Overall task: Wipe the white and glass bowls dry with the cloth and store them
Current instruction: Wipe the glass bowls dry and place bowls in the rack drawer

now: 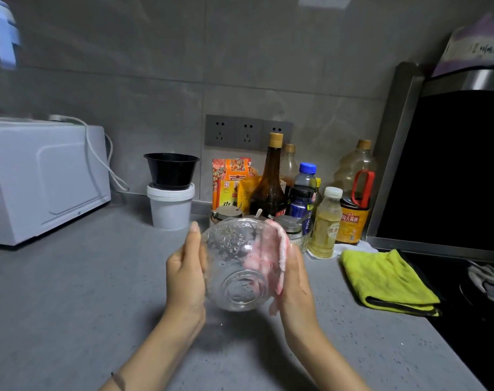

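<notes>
Crowding bottles (269, 187) just behind glass bowl (234, 266)

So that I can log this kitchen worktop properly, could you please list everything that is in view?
embossed clear glass bowl: one, clear, held tilted above the worktop
fluffy pink cloth: one, pink, draped over the bowl's rim
folded yellow-green microfibre cloth: one, yellow-green, worktop, right
white microwave oven: one, white, far left
black plastic bowl: one, black, on top of the tub
white lidded plastic tub: one, white, by the back wall
condiment bottles: about six, mixed colours, behind the glass bowl
printed food packets: several, orange and yellow, against the wall
grey wall sockets: three, grey, above the bottles
black hob: one, black, far right
grey speckled worktop: one, grey, underneath everything
left grip: flat against the bowl's left side
right grip: holds the pink cloth at the bowl's right side
</notes>
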`<action>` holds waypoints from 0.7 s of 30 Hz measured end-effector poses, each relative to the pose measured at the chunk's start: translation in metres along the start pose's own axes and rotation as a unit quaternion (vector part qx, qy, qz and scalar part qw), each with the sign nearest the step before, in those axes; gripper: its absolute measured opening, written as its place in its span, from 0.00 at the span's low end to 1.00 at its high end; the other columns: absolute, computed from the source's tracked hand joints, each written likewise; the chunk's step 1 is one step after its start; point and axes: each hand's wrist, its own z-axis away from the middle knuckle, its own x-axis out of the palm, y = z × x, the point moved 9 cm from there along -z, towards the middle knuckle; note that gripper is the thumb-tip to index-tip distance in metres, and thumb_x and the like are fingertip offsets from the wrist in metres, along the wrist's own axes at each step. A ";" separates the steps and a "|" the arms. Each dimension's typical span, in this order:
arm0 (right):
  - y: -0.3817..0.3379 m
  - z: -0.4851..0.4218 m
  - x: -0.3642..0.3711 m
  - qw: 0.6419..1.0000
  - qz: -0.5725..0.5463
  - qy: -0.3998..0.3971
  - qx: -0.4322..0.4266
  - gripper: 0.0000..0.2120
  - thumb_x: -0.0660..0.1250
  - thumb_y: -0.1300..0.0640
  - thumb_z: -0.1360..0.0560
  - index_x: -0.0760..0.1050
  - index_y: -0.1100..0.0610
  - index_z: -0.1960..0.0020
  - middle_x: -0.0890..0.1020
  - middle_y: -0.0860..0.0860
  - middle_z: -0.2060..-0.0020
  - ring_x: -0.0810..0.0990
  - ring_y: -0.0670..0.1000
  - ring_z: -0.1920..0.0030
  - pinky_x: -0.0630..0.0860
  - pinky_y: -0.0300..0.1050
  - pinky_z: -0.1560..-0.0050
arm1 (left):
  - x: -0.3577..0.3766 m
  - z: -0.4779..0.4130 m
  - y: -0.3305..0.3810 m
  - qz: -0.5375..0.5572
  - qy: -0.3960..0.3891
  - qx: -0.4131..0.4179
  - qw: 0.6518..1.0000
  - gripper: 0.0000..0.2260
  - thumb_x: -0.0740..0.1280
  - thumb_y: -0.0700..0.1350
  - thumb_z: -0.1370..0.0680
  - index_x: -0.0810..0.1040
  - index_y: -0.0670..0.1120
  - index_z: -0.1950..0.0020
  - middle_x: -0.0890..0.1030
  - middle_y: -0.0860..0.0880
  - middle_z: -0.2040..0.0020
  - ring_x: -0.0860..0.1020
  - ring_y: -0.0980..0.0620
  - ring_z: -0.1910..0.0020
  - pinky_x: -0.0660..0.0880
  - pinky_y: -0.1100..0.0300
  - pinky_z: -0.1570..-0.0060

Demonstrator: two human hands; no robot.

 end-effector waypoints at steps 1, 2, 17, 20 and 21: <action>0.000 0.000 -0.002 0.999 -0.029 0.006 0.022 0.12 0.56 0.44 0.20 0.76 0.48 0.47 0.84 0.46 0.61 0.80 0.38 0.68 0.70 0.27 0.75 | 0.000 -0.002 -0.006 0.008 -0.009 -0.019 1.000 0.26 0.60 0.53 0.21 0.63 0.50 0.79 0.62 0.53 0.80 0.59 0.58 0.80 0.57 0.67 0.80; -0.003 0.000 -0.003 0.999 -0.048 0.004 0.026 0.13 0.57 0.48 0.19 0.77 0.53 0.49 0.83 0.48 0.67 0.78 0.39 0.74 0.67 0.27 0.78 | 0.002 -0.004 -0.012 0.013 -0.027 -0.035 0.999 0.24 0.60 0.54 0.21 0.65 0.50 0.77 0.65 0.51 0.79 0.63 0.56 0.78 0.60 0.65 0.76; -0.060 0.018 -0.005 0.969 0.149 -0.020 -0.197 0.22 0.51 0.45 0.20 0.71 0.52 0.31 0.75 0.42 0.35 0.71 0.43 0.33 0.68 0.39 0.34 | 0.023 0.020 0.030 -0.053 -0.090 0.021 0.994 0.23 0.63 0.52 0.24 0.62 0.46 0.76 0.61 0.54 0.80 0.60 0.59 0.80 0.60 0.70 0.79; -0.071 0.050 0.013 0.933 0.234 -0.034 -0.271 0.22 0.49 0.49 0.18 0.60 0.47 0.24 0.59 0.42 0.25 0.55 0.46 0.24 0.54 0.49 0.25 | 0.013 0.026 0.036 -0.031 -0.030 0.027 0.999 0.23 0.63 0.52 0.23 0.62 0.48 0.76 0.60 0.54 0.79 0.58 0.58 0.79 0.57 0.67 0.79; -0.076 0.060 0.022 0.911 0.271 -0.048 -0.305 0.22 0.50 0.52 0.18 0.59 0.48 0.24 0.57 0.43 0.24 0.53 0.49 0.23 0.51 0.54 0.24 | 0.011 0.028 0.037 -0.031 -0.023 0.025 0.999 0.24 0.63 0.53 0.23 0.62 0.49 0.77 0.61 0.53 0.79 0.58 0.57 0.78 0.57 0.65 0.77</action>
